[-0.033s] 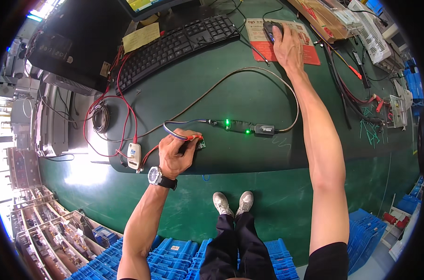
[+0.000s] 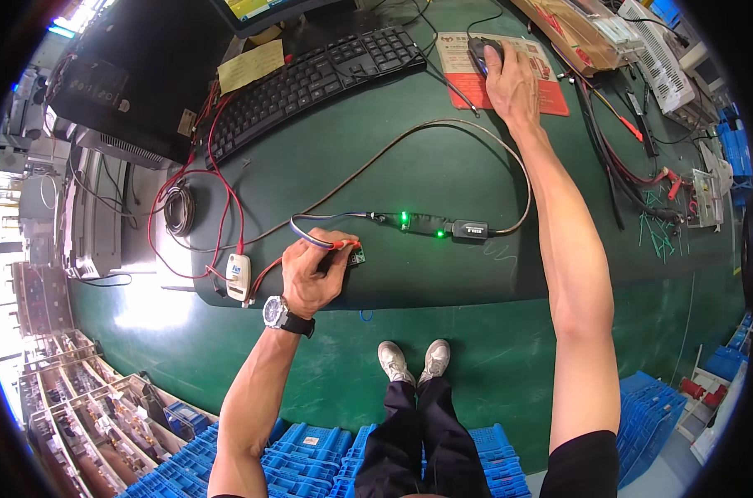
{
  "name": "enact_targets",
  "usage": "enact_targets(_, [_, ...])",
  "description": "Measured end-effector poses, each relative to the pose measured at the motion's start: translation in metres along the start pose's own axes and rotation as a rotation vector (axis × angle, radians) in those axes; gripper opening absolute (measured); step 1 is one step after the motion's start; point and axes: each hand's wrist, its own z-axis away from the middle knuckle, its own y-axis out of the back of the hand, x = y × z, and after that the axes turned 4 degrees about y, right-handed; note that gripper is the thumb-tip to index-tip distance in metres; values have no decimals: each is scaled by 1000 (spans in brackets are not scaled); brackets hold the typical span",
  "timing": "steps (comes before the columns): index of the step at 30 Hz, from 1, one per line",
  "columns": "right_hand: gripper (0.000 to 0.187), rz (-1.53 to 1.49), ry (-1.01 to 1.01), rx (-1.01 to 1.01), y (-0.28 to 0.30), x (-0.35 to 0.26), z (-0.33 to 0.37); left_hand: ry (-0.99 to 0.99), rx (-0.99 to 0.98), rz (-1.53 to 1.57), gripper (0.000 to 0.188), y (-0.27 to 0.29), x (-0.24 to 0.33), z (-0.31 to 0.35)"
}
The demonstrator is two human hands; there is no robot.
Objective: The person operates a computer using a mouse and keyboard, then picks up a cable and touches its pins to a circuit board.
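My left hand (image 2: 311, 274) is closed in a pinch on a red-sleeved cable connector (image 2: 341, 245). Its tip presses at a small green circuit board (image 2: 357, 256) lying by the table's near edge; the fingers hide part of the board. From the connector, thin wires (image 2: 303, 232) loop to a dark adapter module (image 2: 426, 223) with two green lights, joined to a USB plug (image 2: 469, 230) and a long cable. My right hand (image 2: 513, 83) rests over a black computer mouse (image 2: 478, 55) on a red and cream mouse pad (image 2: 552, 98). A white box-shaped device (image 2: 238, 278) with red wires stands left of my left hand.
A black keyboard (image 2: 314, 81) with a yellow note (image 2: 252, 66) lies at the back left, beside a black computer case (image 2: 136, 83). A coiled cable (image 2: 178, 209) sits at left. Cables and green sticks (image 2: 658, 236) are at far right. Blue crates (image 2: 310, 448) stand below the table.
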Motion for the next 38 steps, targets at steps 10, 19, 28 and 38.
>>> enact_targets(10, [63, 5, 14, -3, 0, 0, 0, -16, 0, 21, 15, 0, -4, 2])
enact_targets(19, [60, 6, 16, 14, -1, 0, 0, -11, 3, 12, 16, -1, -4, 1])
enact_targets(28, [54, -50, 43, 73, -8, 2, 2, 24, -5, 7, 16, 0, -1, 3])
enact_targets(38, [55, -662, -159, 171, 66, 10, 23, 29, 28, 11, 14, 1, -6, 3])
